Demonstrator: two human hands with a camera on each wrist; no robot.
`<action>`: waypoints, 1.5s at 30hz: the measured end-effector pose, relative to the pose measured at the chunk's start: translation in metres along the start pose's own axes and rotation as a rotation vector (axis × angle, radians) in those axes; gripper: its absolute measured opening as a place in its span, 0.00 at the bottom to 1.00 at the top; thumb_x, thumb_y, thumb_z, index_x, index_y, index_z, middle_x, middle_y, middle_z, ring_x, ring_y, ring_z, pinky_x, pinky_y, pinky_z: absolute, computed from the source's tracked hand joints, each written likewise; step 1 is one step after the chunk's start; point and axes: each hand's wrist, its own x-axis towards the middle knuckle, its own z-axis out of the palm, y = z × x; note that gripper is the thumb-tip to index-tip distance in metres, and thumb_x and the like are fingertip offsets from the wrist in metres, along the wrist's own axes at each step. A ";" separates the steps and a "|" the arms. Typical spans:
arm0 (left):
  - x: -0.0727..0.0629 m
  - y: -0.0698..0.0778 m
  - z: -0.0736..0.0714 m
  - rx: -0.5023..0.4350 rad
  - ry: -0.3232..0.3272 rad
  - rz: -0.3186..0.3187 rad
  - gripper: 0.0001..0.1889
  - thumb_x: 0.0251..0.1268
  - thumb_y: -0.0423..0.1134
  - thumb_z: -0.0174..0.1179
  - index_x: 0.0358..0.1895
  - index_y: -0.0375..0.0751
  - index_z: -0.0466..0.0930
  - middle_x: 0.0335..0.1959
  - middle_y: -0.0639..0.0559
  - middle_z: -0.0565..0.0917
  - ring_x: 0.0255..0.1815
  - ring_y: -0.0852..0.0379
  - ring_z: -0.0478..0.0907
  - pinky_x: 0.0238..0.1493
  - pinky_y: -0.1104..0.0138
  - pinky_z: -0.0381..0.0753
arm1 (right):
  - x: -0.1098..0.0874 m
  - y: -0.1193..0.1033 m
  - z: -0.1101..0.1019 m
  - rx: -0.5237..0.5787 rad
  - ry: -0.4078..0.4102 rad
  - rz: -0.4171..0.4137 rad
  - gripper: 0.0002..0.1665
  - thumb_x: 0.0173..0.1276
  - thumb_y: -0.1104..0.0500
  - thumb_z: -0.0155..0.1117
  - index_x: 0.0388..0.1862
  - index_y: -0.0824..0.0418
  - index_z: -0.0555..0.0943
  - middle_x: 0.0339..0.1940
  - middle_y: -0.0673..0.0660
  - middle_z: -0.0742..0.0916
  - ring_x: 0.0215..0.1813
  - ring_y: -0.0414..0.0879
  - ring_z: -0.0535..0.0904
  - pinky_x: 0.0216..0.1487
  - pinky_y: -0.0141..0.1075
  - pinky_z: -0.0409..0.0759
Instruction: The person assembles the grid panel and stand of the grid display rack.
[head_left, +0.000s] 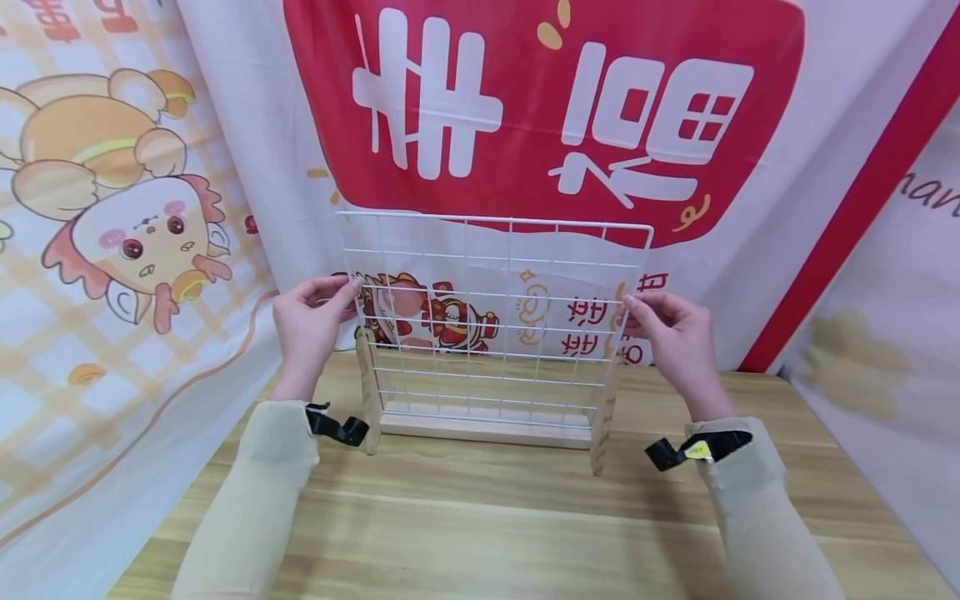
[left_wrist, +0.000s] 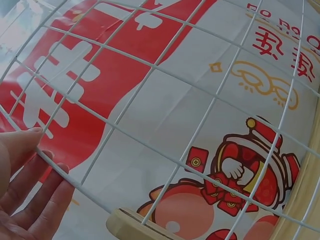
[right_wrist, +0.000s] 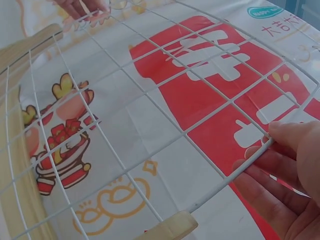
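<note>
A white wire grid panel (head_left: 510,287) stands upright between the two side posts of a wooden stand (head_left: 487,430). My left hand (head_left: 309,321) pinches the panel's left edge between thumb and fingers, a little above the left post. At the opposite edge, my right hand (head_left: 675,333) pinches the wire frame at about the same height. In the left wrist view the rounded top of a wooden post (left_wrist: 132,226) sits just below the fingers. The right wrist view shows the other post's top (right_wrist: 175,227) close under the right hand, around the edge wire.
The stand rests on a wood-grain table (head_left: 480,525). Close behind it hangs a white cloth with a red printed patch (head_left: 525,100). A cartoon-printed cloth (head_left: 112,208) hangs on the left, and another pale cloth (head_left: 885,333) on the right. Black straps (head_left: 337,427) circle both wrists.
</note>
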 end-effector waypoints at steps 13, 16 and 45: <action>0.003 -0.001 -0.001 -0.033 -0.056 -0.048 0.16 0.59 0.41 0.76 0.42 0.32 0.87 0.34 0.49 0.88 0.32 0.55 0.88 0.35 0.67 0.88 | -0.002 0.003 0.000 -0.021 0.010 0.014 0.24 0.73 0.43 0.65 0.55 0.60 0.85 0.47 0.59 0.88 0.41 0.44 0.87 0.46 0.28 0.85; 0.004 -0.001 0.001 -0.049 -0.072 -0.057 0.16 0.59 0.41 0.76 0.42 0.31 0.87 0.34 0.48 0.88 0.32 0.54 0.88 0.35 0.67 0.89 | -0.002 0.003 -0.002 -0.029 0.019 -0.005 0.25 0.73 0.42 0.65 0.54 0.60 0.86 0.46 0.59 0.88 0.41 0.44 0.87 0.46 0.28 0.85; -0.001 0.001 -0.004 -0.063 -0.092 -0.095 0.15 0.58 0.42 0.77 0.42 0.35 0.87 0.38 0.49 0.88 0.35 0.54 0.87 0.37 0.67 0.88 | -0.007 0.003 -0.004 0.009 0.022 -0.028 0.23 0.73 0.45 0.66 0.53 0.62 0.86 0.45 0.60 0.88 0.41 0.45 0.88 0.45 0.30 0.86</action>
